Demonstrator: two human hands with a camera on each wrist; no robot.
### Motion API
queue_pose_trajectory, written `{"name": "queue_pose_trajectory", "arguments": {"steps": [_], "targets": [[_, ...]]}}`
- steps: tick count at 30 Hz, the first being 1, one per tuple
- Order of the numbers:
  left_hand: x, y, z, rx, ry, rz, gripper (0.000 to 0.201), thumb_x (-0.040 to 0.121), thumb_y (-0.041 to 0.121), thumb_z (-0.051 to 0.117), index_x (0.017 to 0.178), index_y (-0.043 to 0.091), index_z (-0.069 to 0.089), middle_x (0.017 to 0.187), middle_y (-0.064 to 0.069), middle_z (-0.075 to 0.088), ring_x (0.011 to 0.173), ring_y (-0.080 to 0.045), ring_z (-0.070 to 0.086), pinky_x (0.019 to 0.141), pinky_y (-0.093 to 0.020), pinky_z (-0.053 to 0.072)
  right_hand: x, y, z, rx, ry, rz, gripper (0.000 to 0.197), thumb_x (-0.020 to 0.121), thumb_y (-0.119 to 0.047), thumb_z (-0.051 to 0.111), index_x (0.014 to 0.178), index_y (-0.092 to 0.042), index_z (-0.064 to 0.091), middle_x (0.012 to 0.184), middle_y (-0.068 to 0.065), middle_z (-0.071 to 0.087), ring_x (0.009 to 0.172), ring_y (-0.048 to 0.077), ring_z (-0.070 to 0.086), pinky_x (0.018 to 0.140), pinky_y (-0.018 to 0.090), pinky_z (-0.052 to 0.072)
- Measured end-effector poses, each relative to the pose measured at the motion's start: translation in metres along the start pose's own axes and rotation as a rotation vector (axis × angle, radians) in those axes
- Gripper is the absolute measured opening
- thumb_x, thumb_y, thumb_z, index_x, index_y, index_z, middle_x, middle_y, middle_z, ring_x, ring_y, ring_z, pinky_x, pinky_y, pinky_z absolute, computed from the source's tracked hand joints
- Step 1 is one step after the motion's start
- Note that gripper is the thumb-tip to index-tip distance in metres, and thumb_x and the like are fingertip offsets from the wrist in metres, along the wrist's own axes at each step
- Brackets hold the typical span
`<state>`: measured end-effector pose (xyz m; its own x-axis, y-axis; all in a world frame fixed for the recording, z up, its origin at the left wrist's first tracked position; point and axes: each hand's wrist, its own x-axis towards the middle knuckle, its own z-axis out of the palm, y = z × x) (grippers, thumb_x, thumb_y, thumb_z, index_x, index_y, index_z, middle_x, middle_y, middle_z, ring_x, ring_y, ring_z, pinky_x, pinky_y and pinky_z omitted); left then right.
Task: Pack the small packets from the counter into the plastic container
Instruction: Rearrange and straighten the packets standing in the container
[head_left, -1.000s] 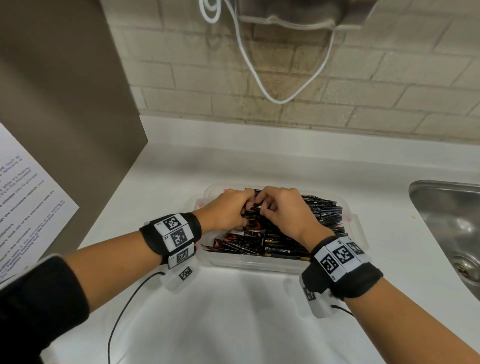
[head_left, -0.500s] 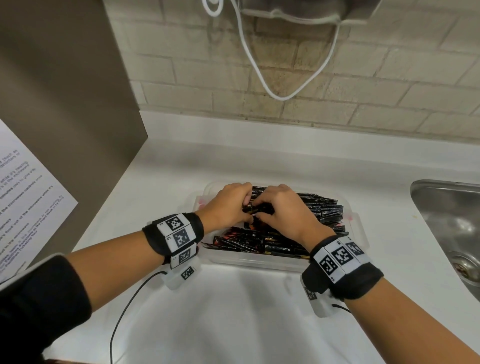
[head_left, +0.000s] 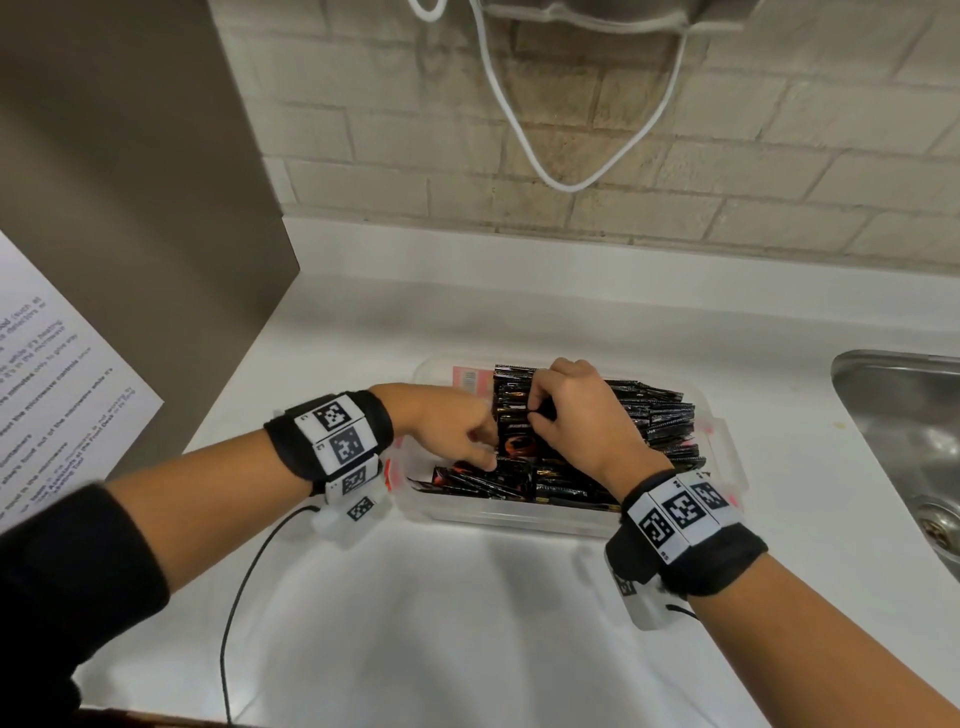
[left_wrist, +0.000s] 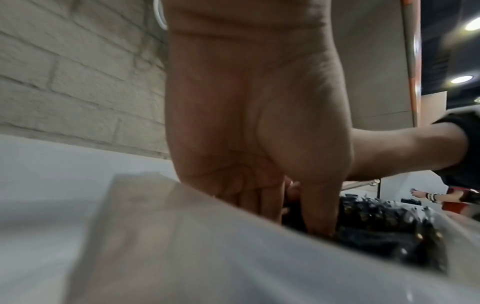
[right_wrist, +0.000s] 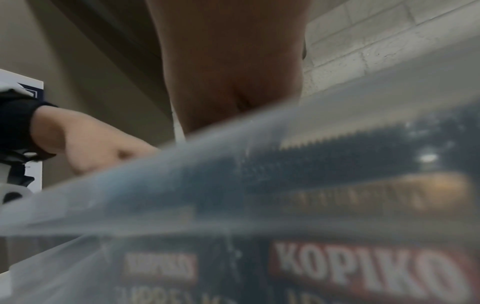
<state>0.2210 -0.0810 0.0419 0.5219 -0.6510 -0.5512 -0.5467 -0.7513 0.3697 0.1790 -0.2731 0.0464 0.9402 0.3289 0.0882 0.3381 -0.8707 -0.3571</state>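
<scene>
A clear plastic container (head_left: 519, 519) sits on the white counter (head_left: 467, 634), filled with black and red packets (head_left: 654, 415). My right hand (head_left: 535, 410) reaches over the middle and pinches a few upright packets near the far side. My left hand (head_left: 488, 452) dips into the front-left part, fingers pointing down among the packets. In the left wrist view the container rim (left_wrist: 207, 236) hides my fingertips, and packets (left_wrist: 376, 222) lie beyond. In the right wrist view only the palm (right_wrist: 233, 82) shows above the container wall (right_wrist: 233, 164), with labelled packets (right_wrist: 363, 273) behind the wall.
A steel sink (head_left: 909, 426) lies at the right. A brown panel (head_left: 130, 208) with a printed notice (head_left: 52, 389) stands at the left. A white cable (head_left: 545, 156) hangs on the brick wall. A black wire (head_left: 244, 597) trails from my left wrist.
My hands were together over the packets; now the left hand has drawn back to the container's front-left. The right hand has shifted slightly farther and keeps its pinch on the upright packets.
</scene>
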Motion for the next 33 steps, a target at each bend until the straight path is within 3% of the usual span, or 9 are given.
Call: {"name": "queue_pose_trajectory", "arguments": {"steps": [4,7,12,15,21,25,28,30,33], "targets": [[0.009,0.003,0.005,-0.048,-0.009,0.047,0.027,0.099,0.032,0.059,0.118,0.015,0.067,0.095,0.012,0.065,0.082,-0.005,0.058,0.076,-0.02,0.043,-0.001,-0.001,0.0,0.012,0.007,0.011,0.007,0.086,-0.009,0.066,0.092,-0.011,0.064,0.099,0.005,0.059,0.098,0.025,0.05,0.084,0.034,0.043],[0.005,-0.001,-0.001,-0.095,0.066,0.072,0.007,0.097,0.025,0.062,0.093,0.028,0.067,0.084,0.018,0.062,0.076,0.0,0.056,0.078,-0.025,0.044,-0.001,0.001,0.001,0.033,0.027,0.016,0.005,0.087,-0.014,0.067,0.09,-0.011,0.065,0.097,0.005,0.059,0.097,0.024,0.05,0.082,0.032,0.042],[-0.004,-0.009,-0.004,-0.162,0.287,0.01,0.016,0.09,0.022,0.072,0.082,0.032,0.061,0.084,0.005,0.069,0.066,0.004,0.057,0.068,-0.015,0.042,0.001,0.004,0.003,0.061,0.063,0.016,0.007,0.088,-0.013,0.064,0.092,-0.011,0.07,0.096,0.006,0.059,0.097,0.026,0.05,0.081,0.03,0.041],[-0.002,-0.012,-0.001,-0.198,0.432,-0.043,0.029,0.085,0.019,0.077,0.074,0.032,0.053,0.074,0.013,0.065,0.066,0.002,0.057,0.064,-0.013,0.038,0.0,0.004,0.0,0.123,0.086,-0.017,0.019,0.085,-0.012,0.062,0.102,-0.014,0.07,0.095,0.002,0.061,0.096,0.022,0.05,0.084,0.032,0.042],[0.005,0.001,0.014,-0.274,0.528,-0.065,0.035,0.081,0.011,0.081,0.068,0.021,0.049,0.067,0.006,0.058,0.062,-0.01,0.058,0.056,-0.014,0.043,0.0,0.002,-0.003,0.086,0.021,-0.052,0.019,0.083,-0.024,0.075,0.101,-0.021,0.066,0.088,-0.007,0.062,0.09,0.018,0.051,0.085,0.042,0.046],[0.011,0.006,0.023,-0.167,0.516,-0.14,0.039,0.08,0.031,0.082,0.068,0.019,0.047,0.067,0.004,0.053,0.062,-0.011,0.05,0.054,-0.024,0.033,0.001,0.0,-0.002,0.032,-0.003,-0.077,0.014,0.084,-0.018,0.073,0.096,-0.022,0.065,0.086,-0.007,0.061,0.09,0.018,0.052,0.084,0.039,0.045],[0.008,0.003,0.018,-0.132,0.432,-0.142,0.033,0.086,0.042,0.074,0.075,0.013,0.062,0.071,0.0,0.062,0.065,-0.011,0.055,0.054,-0.021,0.037,0.001,-0.002,-0.002,0.01,-0.018,-0.092,0.014,0.084,-0.015,0.07,0.095,-0.021,0.065,0.084,-0.006,0.059,0.087,0.018,0.05,0.081,0.038,0.045],[0.002,0.001,0.012,-0.11,0.262,-0.126,0.03,0.094,0.041,0.064,0.098,0.012,0.071,0.09,-0.002,0.071,0.082,-0.015,0.063,0.068,-0.022,0.046,0.001,-0.003,-0.003,0.003,-0.034,-0.089,0.015,0.084,-0.013,0.069,0.097,-0.02,0.064,0.084,-0.005,0.058,0.087,0.018,0.049,0.081,0.038,0.045],[-0.003,0.001,0.007,-0.079,0.056,-0.106,0.031,0.099,0.035,0.057,0.121,0.016,0.068,0.113,0.001,0.07,0.103,-0.018,0.063,0.093,-0.032,0.05,0.001,-0.004,-0.003,-0.001,-0.054,-0.091,0.021,0.083,-0.011,0.069,0.101,-0.02,0.061,0.085,-0.006,0.056,0.088,0.018,0.049,0.081,0.037,0.044]]}}
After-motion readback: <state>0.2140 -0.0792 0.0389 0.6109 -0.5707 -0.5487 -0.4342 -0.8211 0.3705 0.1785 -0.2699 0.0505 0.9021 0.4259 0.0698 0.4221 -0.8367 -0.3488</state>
